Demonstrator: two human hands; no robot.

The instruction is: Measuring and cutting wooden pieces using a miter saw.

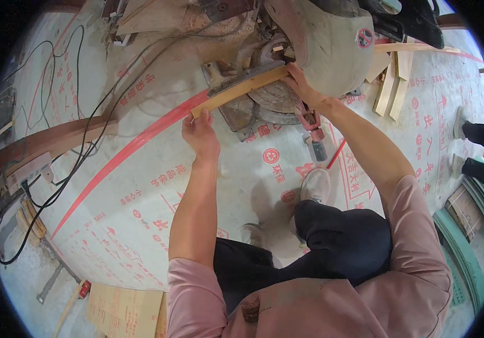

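Observation:
A long light wooden strip [236,92] lies across the base of a mitre saw [321,39] on the floor, against its fence. My left hand [200,132] grips the strip's near left end. My right hand [300,84] presses down on the strip close to the saw's round turntable [278,101], just under the grey blade guard. Both forearms reach forward from pink sleeves. The blade itself is hidden by the guard.
Black cables [79,141] trail over the white printed floor sheet on the left, beside a brown board [45,141]. Wooden offcuts [391,84] lie right of the saw. Another person's dark legs and shoes [478,149] stand at the right edge. Cardboard [124,310] lies bottom left.

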